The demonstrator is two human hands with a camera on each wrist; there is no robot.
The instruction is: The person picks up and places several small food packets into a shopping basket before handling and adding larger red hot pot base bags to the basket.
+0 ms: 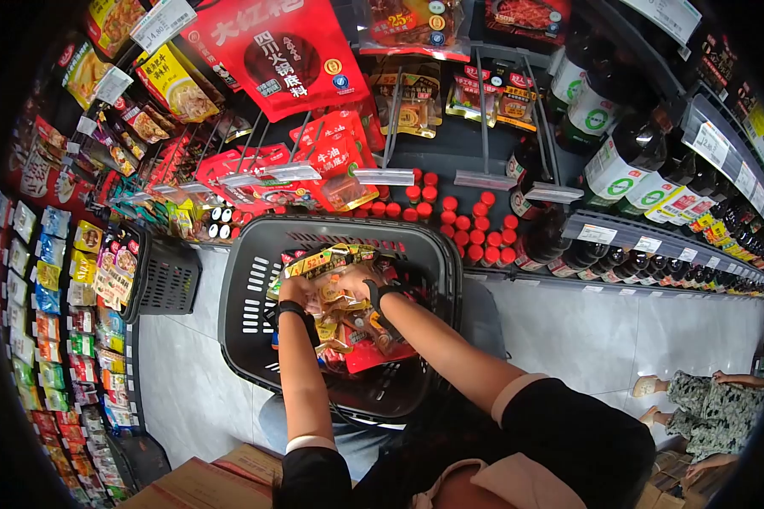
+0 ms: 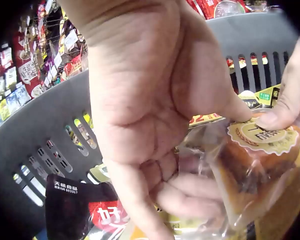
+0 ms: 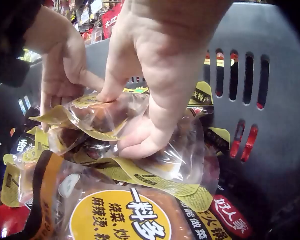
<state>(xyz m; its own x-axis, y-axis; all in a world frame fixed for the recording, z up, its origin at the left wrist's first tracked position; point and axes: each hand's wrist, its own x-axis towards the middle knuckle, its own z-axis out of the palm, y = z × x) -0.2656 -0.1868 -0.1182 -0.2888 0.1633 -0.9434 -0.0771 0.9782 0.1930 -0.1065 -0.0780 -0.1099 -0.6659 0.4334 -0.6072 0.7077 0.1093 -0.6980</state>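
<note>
Here, the clear bag (image 2: 262,170) sits over other bags (image 3: 125,215) in the basket (image 3: 280,100), right between my left hand (image 2: 145,100) and right hand (image 3: 165,65), both gripping it, neither nearer, with my thumbs close together on top by its round label (image 2: 265,136).

On the big red packet (image 1: 282,64) hanging up front I read 大红袍 and 四川火锅底料; the lower red packet (image 1: 341,161) says 牛油. In my basket (image 1: 250,327), a black packet (image 2: 72,210) reads 天味食品 603317, a clear packet (image 3: 112,210) 一料多.
</note>
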